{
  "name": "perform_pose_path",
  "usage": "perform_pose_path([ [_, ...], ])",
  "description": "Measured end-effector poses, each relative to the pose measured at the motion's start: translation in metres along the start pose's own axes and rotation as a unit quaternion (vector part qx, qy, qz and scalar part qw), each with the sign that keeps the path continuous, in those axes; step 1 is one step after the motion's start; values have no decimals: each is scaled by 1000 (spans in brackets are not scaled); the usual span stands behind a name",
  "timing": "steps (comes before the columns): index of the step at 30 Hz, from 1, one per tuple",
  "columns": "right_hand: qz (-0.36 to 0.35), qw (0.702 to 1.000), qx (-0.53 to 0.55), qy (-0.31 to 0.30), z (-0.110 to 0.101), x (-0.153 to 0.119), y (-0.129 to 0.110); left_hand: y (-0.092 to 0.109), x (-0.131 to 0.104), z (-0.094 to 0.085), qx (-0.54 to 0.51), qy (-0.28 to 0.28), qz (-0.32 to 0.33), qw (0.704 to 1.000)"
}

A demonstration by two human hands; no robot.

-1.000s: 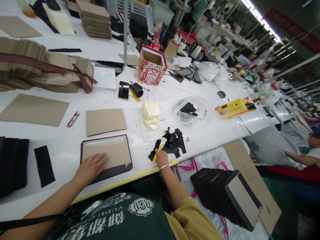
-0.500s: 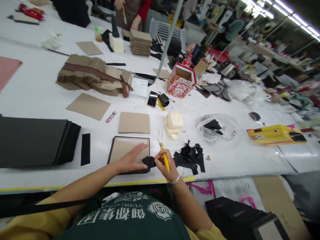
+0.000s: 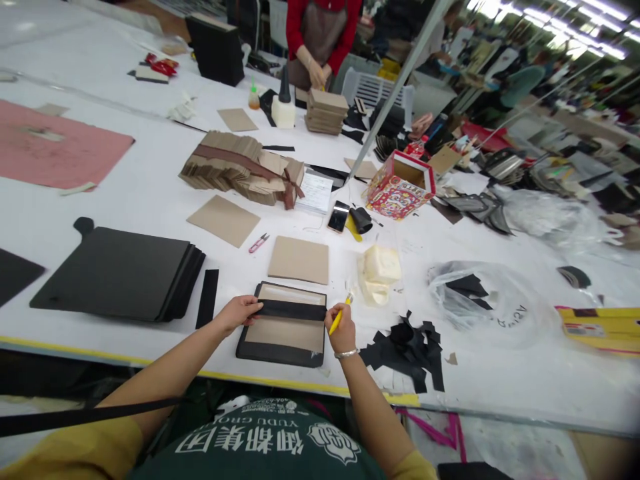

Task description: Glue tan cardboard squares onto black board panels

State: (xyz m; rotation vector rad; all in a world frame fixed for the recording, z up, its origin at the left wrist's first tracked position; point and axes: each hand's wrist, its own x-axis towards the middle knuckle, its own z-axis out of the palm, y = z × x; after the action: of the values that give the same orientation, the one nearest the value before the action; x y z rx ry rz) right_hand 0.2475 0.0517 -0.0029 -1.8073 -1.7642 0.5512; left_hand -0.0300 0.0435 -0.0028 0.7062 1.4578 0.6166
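Head view. The left hand [image 3: 241, 313] has thumb and fingers pinched together on the left end of a narrow black strip [image 3: 293, 310] of flat material. The right hand [image 3: 342, 328] is closed on a yellow-handled brush [image 3: 336, 321], bristles pointing away from the body; its fingertips are at the strip's right end, though their exact contact cannot be told. The strip lies crosswise over a beige rectangular panel with a black border [image 3: 285, 333], near the table's front edge, and covers part of its middle.

Surroundings: a cream-coloured, glue-coated container [image 3: 381, 265] stands just beyond the brush, limiting room on that side. A loose heap of black scraps [image 3: 407, 353] occupies the surface just right of the right hand. A plain beige board [image 3: 299, 260] lies directly behind the panel, with pink-handled snips [image 3: 259, 243] to its left. Left of the left hand are a second black strip [image 3: 207, 300], flat on the table, and a stack of dark sheets [image 3: 115, 273]. Farther back are a black-screened phone [image 3: 339, 217], a red patterned open box [image 3: 400, 187] and a tied bundle of beige boards [image 3: 240, 167]. A slanting metal pole [image 3: 400, 87] partly blocks the background. Across the table, a co-worker in red sleeves [image 3: 296, 33] stands behind stacked boards [image 3: 326, 112].
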Motion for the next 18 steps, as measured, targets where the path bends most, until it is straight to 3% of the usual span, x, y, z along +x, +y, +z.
perform_pose_path([
  [4, 5, 1000, -28, 5, 22, 16, 10, 1, 24, 2, 89, 95, 28, 991],
  [9, 19, 998, -62, 5, 40, 29, 24, 0, 47, 3, 255, 186, 108, 943],
  [18, 33, 997, -63, -10, 51, 36, 29, 3, 57, 9, 310, 221, 86, 920],
])
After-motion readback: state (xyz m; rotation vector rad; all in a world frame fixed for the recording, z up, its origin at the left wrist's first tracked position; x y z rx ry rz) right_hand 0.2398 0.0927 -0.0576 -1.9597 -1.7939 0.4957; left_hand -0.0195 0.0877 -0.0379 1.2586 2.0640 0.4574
